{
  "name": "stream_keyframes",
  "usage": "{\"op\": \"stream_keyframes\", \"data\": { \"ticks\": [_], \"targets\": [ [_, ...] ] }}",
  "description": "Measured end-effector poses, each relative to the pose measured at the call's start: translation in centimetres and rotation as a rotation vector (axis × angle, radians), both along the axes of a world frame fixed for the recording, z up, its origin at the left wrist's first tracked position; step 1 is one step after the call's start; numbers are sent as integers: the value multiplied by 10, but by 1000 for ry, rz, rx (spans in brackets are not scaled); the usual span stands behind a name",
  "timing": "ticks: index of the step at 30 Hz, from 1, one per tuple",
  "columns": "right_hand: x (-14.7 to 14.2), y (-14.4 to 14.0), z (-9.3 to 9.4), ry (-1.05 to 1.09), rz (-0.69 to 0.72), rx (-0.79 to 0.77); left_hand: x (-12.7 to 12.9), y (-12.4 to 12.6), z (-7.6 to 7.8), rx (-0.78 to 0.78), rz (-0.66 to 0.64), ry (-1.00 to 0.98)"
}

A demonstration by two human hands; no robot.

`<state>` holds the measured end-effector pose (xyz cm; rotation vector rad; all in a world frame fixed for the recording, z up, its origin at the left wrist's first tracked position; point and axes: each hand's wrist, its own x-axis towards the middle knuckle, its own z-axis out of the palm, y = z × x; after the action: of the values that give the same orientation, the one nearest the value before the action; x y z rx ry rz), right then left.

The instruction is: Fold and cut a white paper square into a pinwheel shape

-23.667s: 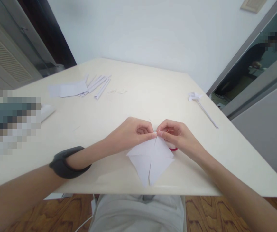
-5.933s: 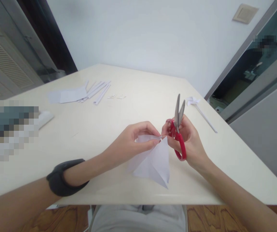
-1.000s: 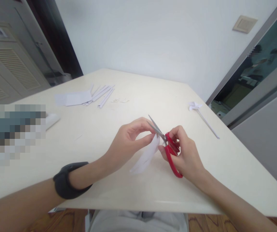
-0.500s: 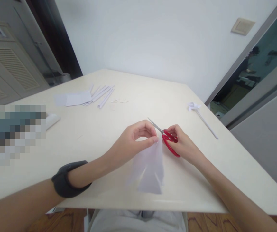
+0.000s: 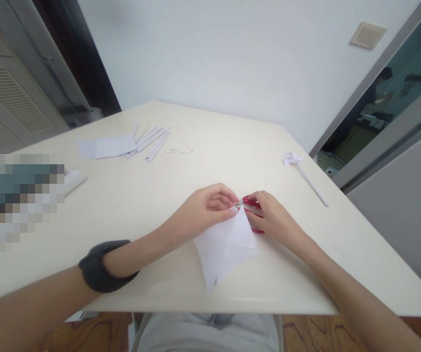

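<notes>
My left hand [image 5: 210, 208] pinches the top of a folded sheet of white paper [image 5: 225, 247] between thumb and fingers. The sheet fans out below, above the near part of the table. In my right hand [image 5: 272, 210] are red-handled scissors [image 5: 253, 201], my fingers in their loops. The scissor blades reach the paper's top beside my left fingertips, where the left fingers partly hide them. I cannot tell whether the blades are cutting into the paper. A dark wristband [image 5: 105, 266] circles my left wrist.
On the table [image 5: 210, 161], a paper pinwheel [image 5: 293, 159] on a stick lies at the right. Rolled paper sticks [image 5: 155, 139], paper strips [image 5: 113, 145] and small scraps [image 5: 180, 150] lie at the back left. A blurred-out item is at the left edge.
The scissors have swung toward my left fingertips, their blades now at the paper's top. The paper has turned and spread out more, its lower points shifting.
</notes>
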<state>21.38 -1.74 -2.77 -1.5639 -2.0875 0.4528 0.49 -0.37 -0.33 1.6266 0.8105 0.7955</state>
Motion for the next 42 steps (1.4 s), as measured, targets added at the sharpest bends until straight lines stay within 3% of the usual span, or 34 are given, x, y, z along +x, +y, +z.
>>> {"op": "stream_keyframes", "data": {
  "ticks": [6, 11, 18, 25, 28, 31, 34, 38, 42],
  "targets": [
    [-2, 1, 1, 35, 13, 31, 1, -5, 7, -2, 43, -53],
    [-3, 1, 16, 183, 53, -1, 1, -6, 9, 73, 230, -207],
    [2, -3, 27, 711, 59, -234, -4, 2, 4, 49, 386, -341],
    [-3, -5, 31, 701, 87, -219, -4, 5, -1, 94, 372, -235],
    [-2, -4, 29, 672, 58, -184, -3, 1, 2, 323, 401, -79],
    [-2, -4, 27, 633, 40, -130, -2, -6, 6, 775, 479, 100],
    [-8, -6, 27, 590, 46, -80, 0, -14, 6, 1090, 413, 315],
    [-21, -15, 27, 475, 121, 15, 3, -14, -2, 1224, 241, 490],
    [-28, -26, 28, 425, 195, 95, 1, -8, -4, 1182, 211, 429]
  ]
}}
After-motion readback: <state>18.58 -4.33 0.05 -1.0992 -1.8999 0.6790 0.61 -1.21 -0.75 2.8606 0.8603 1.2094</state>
